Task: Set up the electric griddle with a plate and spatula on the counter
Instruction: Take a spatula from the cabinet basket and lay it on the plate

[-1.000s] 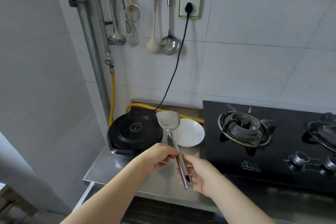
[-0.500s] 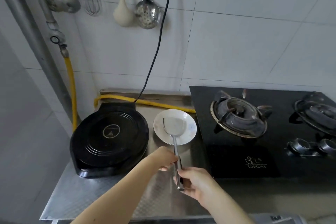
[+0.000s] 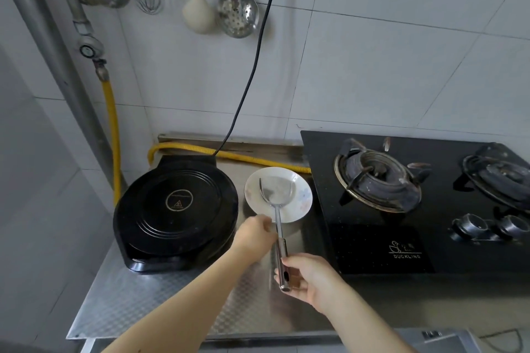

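Near, the right hand grips the spatula by its handle end. The left hand touches the shaft (its grip is hidden, so I cannot tell). The blade, raised a second ago, now lies in the plate right of the griddle, so the setup looks nearly done.

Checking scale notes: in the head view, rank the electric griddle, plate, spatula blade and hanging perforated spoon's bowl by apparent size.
1. electric griddle
2. plate
3. Unranked: blade of the spatula and bowl of the perforated spoon look alike; the spoon hangs farther away.
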